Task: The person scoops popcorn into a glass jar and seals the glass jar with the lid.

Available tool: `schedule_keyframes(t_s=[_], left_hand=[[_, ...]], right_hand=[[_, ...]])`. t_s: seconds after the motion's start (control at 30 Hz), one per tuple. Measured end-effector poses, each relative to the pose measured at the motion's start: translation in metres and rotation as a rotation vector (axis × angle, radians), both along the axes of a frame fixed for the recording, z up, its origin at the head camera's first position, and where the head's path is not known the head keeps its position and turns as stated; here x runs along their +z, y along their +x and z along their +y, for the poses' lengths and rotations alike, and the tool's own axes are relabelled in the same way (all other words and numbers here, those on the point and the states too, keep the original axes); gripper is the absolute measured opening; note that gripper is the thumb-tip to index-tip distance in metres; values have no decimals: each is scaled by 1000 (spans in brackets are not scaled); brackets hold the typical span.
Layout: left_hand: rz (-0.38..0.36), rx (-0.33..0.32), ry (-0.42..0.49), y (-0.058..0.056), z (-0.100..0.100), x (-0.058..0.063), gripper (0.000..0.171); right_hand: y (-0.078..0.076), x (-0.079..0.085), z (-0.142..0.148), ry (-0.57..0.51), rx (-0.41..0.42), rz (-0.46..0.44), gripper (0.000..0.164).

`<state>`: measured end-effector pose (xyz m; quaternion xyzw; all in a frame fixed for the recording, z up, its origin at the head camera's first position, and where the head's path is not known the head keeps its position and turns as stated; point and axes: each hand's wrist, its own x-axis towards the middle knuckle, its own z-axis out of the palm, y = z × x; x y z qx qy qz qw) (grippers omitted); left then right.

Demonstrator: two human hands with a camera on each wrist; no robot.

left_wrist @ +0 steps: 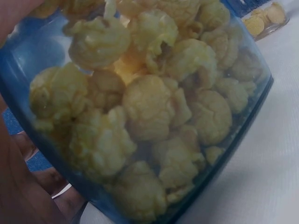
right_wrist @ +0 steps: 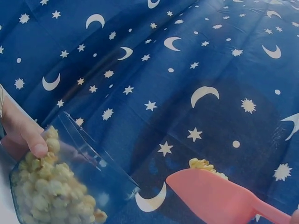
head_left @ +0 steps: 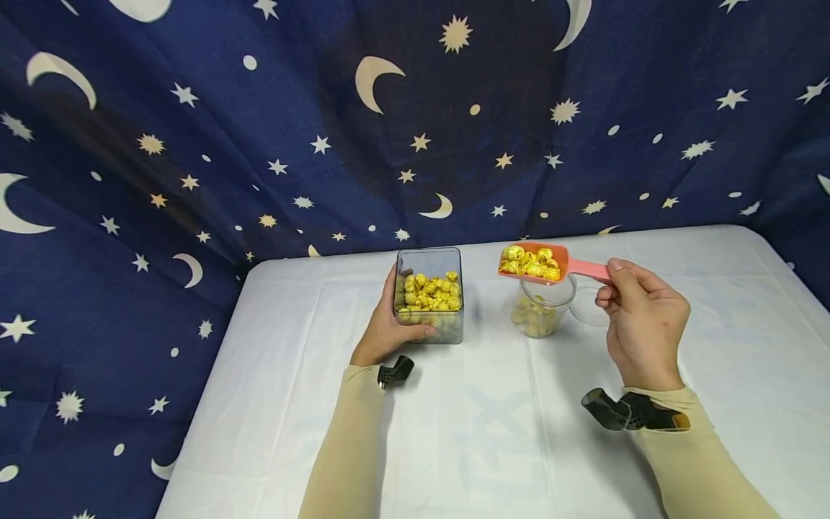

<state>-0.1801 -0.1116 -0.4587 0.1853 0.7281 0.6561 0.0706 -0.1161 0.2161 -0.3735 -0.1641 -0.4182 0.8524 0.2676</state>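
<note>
My left hand grips a clear, square-sided container from its left side, the thumb across the front. Yellow popcorn fills much of it, and the pieces show close up through the wall in the left wrist view. My right hand pinches the handle of a pink scoop between thumb and fingers. Several pieces of popcorn lie in the scoop's bowl, which overlaps the mouth of a round clear jar in the head view. More popcorn sits inside that jar.
A clear round lid lies on the white-covered table just right of the jar. Behind the table's far edge hangs a dark blue curtain with moons and stars, which also runs along the left side.
</note>
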Motion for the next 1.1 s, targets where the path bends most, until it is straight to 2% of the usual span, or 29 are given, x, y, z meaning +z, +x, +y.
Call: schedule_keyframes(t_s=[0.03, 0.27, 0.37, 0.63, 0.9, 1.0, 1.1], left_hand=[[-1, 2, -4, 0, 0, 0, 128], [36, 17, -18, -15, -2, -29, 132], [55, 22, -23, -15, -2, -31, 131], [30, 15, -12, -13, -2, -27, 131], [16, 2, -1, -1, -1, -1, 128], [22, 1, -10, 0, -1, 1, 128], [24, -4, -17, -2, -1, -2, 129]], right_hand=[[1, 0, 2, -1, -2, -6, 24], [4, -4, 12, -14, -14, -35, 26], [5, -5, 16, -27, -13, -31, 24], [8, -7, 25, -23, -49, -30, 24], [10, -9, 32, -44, -62, -46, 23], [11, -9, 35, -33, -71, -59, 22], [11, -10, 37, -23, -80, -73, 22]])
